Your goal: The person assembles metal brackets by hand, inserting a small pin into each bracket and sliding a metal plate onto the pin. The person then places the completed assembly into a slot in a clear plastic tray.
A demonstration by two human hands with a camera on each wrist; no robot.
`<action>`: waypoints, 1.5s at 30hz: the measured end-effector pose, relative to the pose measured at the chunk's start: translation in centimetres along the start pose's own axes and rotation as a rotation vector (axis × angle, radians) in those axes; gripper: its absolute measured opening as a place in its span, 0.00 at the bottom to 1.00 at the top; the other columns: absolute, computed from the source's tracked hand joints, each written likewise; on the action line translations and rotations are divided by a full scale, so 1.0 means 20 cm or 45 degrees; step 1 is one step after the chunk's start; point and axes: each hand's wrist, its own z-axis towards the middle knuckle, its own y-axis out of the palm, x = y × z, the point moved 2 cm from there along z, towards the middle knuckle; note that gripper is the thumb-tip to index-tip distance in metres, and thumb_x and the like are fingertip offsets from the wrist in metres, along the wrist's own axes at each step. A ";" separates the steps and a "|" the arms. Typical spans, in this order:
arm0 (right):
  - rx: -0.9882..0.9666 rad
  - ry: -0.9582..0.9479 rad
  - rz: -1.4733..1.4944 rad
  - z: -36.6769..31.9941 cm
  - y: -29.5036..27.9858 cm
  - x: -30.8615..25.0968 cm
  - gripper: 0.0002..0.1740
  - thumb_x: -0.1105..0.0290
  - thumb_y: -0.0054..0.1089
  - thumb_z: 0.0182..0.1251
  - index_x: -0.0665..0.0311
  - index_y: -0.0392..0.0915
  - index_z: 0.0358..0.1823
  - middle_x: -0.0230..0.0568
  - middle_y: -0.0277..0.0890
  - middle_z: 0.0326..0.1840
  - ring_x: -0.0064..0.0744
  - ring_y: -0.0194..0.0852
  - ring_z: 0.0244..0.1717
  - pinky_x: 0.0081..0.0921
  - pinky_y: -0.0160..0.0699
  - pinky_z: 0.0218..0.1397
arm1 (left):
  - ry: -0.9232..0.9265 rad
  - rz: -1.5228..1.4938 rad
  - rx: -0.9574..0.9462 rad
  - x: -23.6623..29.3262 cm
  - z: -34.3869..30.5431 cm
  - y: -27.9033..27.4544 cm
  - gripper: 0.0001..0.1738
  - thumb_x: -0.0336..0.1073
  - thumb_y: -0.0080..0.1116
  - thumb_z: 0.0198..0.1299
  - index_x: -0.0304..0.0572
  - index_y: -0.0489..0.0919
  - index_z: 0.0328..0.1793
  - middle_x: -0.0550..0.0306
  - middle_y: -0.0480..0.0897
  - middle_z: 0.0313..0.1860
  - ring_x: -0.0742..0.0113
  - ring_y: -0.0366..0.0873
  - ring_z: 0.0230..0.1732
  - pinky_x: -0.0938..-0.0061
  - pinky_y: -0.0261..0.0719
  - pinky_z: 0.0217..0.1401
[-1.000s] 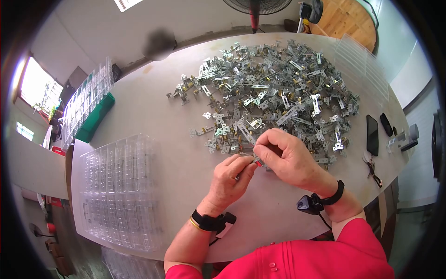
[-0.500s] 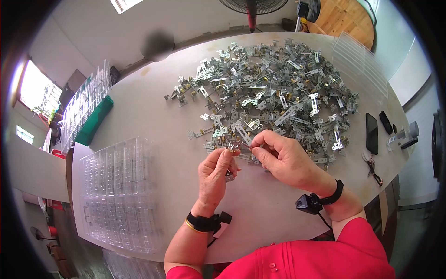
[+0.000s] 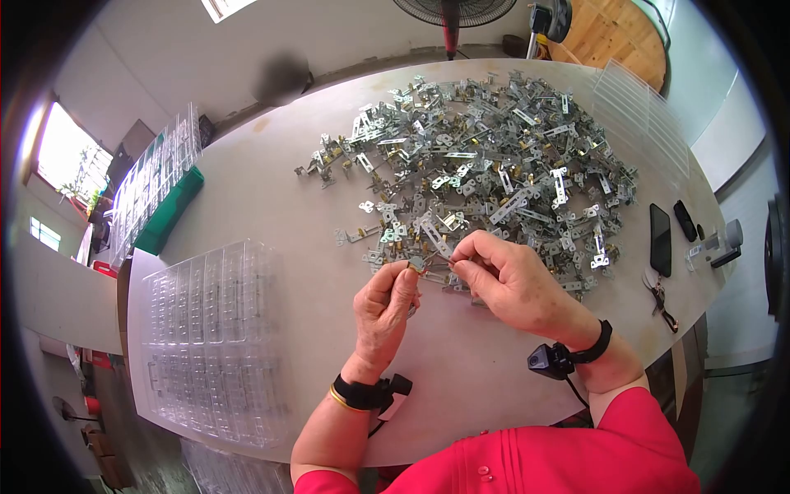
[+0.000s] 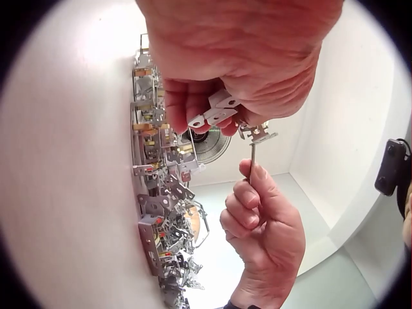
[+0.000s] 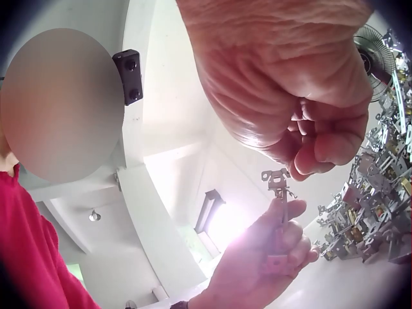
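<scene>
My left hand point(image 3: 381, 317) grips a small silver metal bracket point(image 4: 220, 112), its thumb uppermost in the head view. One end of the bracket, with bent tabs, sticks out past the fingertips, and its lower plate shows under the palm in the left wrist view. Just to the right, my right hand point(image 3: 514, 284) pinches a thin metal rod point(image 4: 253, 153) between thumb and forefinger. The rod's tip is right at the bracket's tabbed end. Both hands are raised at the near edge of a big heap of similar metal brackets point(image 3: 502, 156).
Clear plastic compartment trays point(image 3: 206, 259) lie at the left, with more in a green crate point(image 3: 171, 212) beyond. Toward the right edge are a phone point(image 3: 660, 239), pliers point(image 3: 658, 303) and a clear container point(image 3: 712, 243). A transparent ribbed sheet point(image 3: 642, 119) lies at back right.
My left hand has turned thumb-up and shifted left, so the bracket's tabbed end now points up toward the right hand. The red part seen earlier is hidden. The right hand has barely moved.
</scene>
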 end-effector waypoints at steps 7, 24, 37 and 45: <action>0.026 -0.004 0.013 0.00 0.00 0.00 0.06 0.72 0.59 0.74 0.66 0.76 0.45 0.41 0.78 0.26 0.28 0.76 0.26 0.30 0.73 0.33 | 0.081 0.044 -0.021 0.01 0.00 -0.01 0.12 0.37 0.57 0.77 0.33 0.81 0.52 0.63 0.80 0.32 0.78 0.75 0.32 0.81 0.75 0.38; -0.287 0.367 0.451 0.03 -0.03 0.02 0.09 0.64 0.53 0.81 0.62 0.76 0.50 0.27 0.77 0.33 0.15 0.74 0.31 0.18 0.77 0.34 | 0.548 0.675 -0.208 0.09 0.01 0.05 0.09 0.30 0.69 0.62 0.36 0.85 0.47 0.56 0.83 0.33 0.60 0.78 0.37 0.69 0.75 0.50; 0.067 -0.206 0.145 0.04 0.00 0.06 0.04 0.69 0.57 0.80 0.61 0.76 0.45 0.25 0.71 0.29 0.14 0.62 0.29 0.21 0.68 0.32 | 0.715 0.744 -0.212 0.11 0.02 0.08 0.13 0.30 0.74 0.56 0.37 0.85 0.47 0.58 0.77 0.28 0.61 0.75 0.35 0.65 0.73 0.54; -0.017 0.031 0.347 0.02 0.00 0.03 0.06 0.68 0.56 0.81 0.62 0.76 0.45 0.29 0.74 0.30 0.16 0.70 0.32 0.21 0.73 0.36 | 0.640 0.779 0.022 0.08 0.00 0.07 0.14 0.28 0.73 0.57 0.37 0.86 0.49 0.57 0.82 0.34 0.62 0.77 0.40 0.67 0.74 0.50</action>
